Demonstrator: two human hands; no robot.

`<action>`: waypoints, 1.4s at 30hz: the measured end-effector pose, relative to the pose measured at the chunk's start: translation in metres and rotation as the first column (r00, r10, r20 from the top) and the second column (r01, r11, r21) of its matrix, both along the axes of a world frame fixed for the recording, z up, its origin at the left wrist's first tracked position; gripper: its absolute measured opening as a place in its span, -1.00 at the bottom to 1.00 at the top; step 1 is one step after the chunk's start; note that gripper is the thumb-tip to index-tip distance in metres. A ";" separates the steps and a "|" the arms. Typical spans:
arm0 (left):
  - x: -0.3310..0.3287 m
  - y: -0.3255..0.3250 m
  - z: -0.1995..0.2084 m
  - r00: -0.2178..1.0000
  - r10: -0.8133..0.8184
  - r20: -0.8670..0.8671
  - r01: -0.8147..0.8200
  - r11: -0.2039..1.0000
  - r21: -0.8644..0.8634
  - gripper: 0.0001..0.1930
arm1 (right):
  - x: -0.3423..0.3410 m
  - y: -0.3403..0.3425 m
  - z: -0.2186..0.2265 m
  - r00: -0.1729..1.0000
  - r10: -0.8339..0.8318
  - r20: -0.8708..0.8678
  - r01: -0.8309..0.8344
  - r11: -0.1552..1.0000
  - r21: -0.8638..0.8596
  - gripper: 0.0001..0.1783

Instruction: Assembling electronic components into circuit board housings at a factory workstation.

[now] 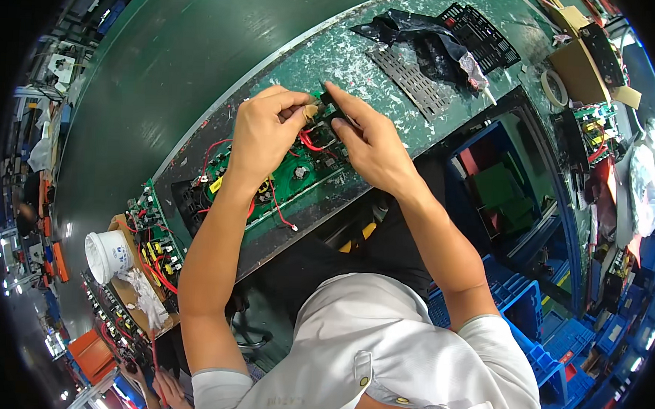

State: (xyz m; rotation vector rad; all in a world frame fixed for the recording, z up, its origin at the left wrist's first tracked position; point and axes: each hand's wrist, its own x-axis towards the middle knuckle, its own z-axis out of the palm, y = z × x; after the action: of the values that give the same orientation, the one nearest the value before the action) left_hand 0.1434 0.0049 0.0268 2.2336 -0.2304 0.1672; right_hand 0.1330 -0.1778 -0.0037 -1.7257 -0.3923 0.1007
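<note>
A green circuit board [299, 175] with red wires and small components lies on the bench in front of me. At its far end my left hand [266, 132] is closed in a pinch. Beside its thumb tip shows a small tan piece [310, 112]; whether it is held or worn on the thumb I cannot tell. My right hand [374, 144] grips a narrow black panel [336, 106] at the same end, its fingers along the outer side and its thumb on the inner side. A loose red wire [282, 211] with a white plug hangs toward me over the board's near edge.
Beyond my hands lie a slotted grey plate [410, 80], a dark cloth [415, 34] and black vented covers [481, 37]. A tape roll [553, 88] is at the right. At the left stand a white bucket [108, 256] and more boards; blue crates [517, 304] are lower right. Another person's hand [169, 389] shows lower left.
</note>
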 end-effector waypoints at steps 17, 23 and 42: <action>0.000 0.003 0.004 0.990 -0.099 0.101 0.082 0.983 0.163 -0.85 | -0.004 0.002 0.006 0.986 -0.011 0.166 0.028 0.995 -0.099 -0.48; 0.000 -0.001 0.003 0.988 -0.104 0.112 0.085 0.983 0.161 -0.85 | -0.004 0.002 0.003 0.988 -0.045 0.146 0.057 0.995 -0.078 -0.47; -0.033 0.049 0.056 0.977 0.008 0.212 -0.070 0.956 0.287 -0.66 | 0.010 -0.007 0.010 0.998 0.043 0.038 -0.037 0.988 -0.150 -0.48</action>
State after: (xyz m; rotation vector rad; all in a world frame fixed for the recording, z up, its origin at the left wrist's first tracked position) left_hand 0.1101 0.0536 0.0826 2.5174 -0.3440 0.4147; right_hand 0.1432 -0.1850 0.0066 -1.8700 -0.4597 0.1269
